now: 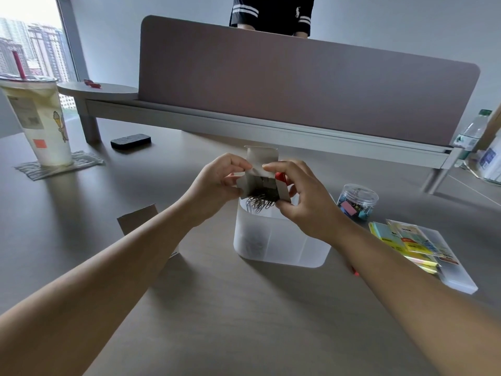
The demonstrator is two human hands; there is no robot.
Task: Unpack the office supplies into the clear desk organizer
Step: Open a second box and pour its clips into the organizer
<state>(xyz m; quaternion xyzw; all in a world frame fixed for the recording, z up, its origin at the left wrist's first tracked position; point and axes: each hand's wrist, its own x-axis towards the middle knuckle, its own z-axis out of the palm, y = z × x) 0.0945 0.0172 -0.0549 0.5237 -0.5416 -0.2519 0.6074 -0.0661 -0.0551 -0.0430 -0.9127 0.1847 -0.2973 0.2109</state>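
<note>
Your grey desk (pixel 244 308) faces a partition (pixel 298 85). Both your left hand (pixel 217 183) and right hand (pixel 303 196) pinch the small box (pixel 264 183), spilling paper clips (pixel 260 203) over the clear organizer (pixel 279 242)

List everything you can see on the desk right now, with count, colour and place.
paper clip box: one, grey card, open, tipped over the organizer
paper clips: a dark tangle, spilling from the box
clear desk organizer: one, frosted, desk centre
binder clip jar: one, clear, mixed colours, right of organizer
sticky notes: packs, yellow, blue, green, far right on a frosted lid
cardboard piece: one, grey, behind left forearm
drink cup: one, pink straw, far left
eraser: one, black, back left
water bottle: one, clear, far right
left hand: holds the box
right hand: holds the box
</note>
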